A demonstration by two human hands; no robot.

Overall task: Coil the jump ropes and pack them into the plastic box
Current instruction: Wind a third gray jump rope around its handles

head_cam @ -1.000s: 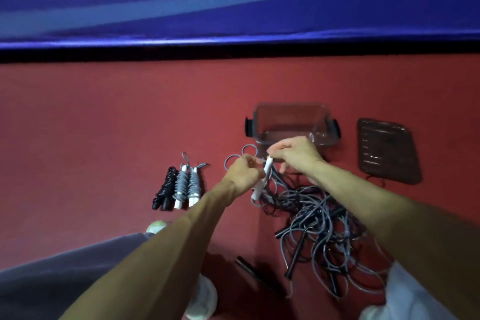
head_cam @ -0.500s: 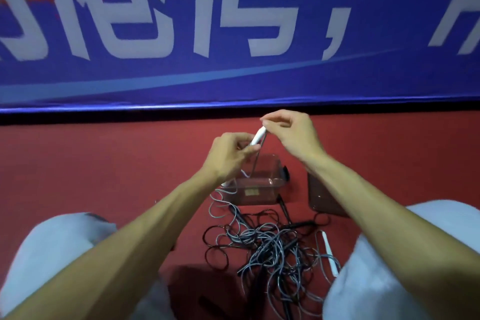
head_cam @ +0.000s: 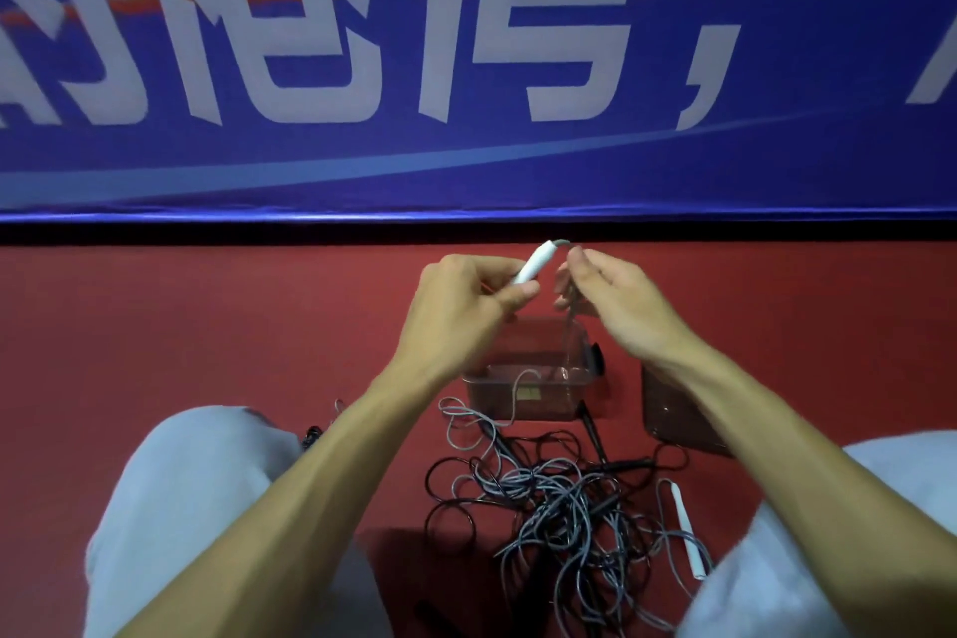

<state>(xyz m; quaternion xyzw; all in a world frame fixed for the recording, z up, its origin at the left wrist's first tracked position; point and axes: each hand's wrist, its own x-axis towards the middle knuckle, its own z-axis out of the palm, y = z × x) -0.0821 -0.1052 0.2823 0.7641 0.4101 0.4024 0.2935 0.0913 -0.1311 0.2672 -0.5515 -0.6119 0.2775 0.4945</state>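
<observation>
My left hand (head_cam: pixel 466 308) grips a white jump-rope handle (head_cam: pixel 536 263), raised above the clear plastic box (head_cam: pixel 528 396). Just to its right, my right hand (head_cam: pixel 613 308) pinches the grey cord (head_cam: pixel 567 326) that leaves the handle's top and hangs down toward the box. On the red floor in front of the box lies a tangled pile of grey and black jump ropes (head_cam: pixel 564 503). A second white handle (head_cam: pixel 686 528) lies at the pile's right edge. Black handles stick out of the tangle.
The box's dark lid (head_cam: pixel 673 414) lies on the floor to the right, partly behind my right forearm. A blue banner with white characters (head_cam: pixel 466 67) runs along the back. My knees in light trousers (head_cam: pixel 197 508) flank the pile. Coiled ropes at the left are mostly hidden.
Both hands have risen from just over the pile to well above the box. The white handle passed from my right hand's fingers to my left hand, and my right hand now pinches the cord.
</observation>
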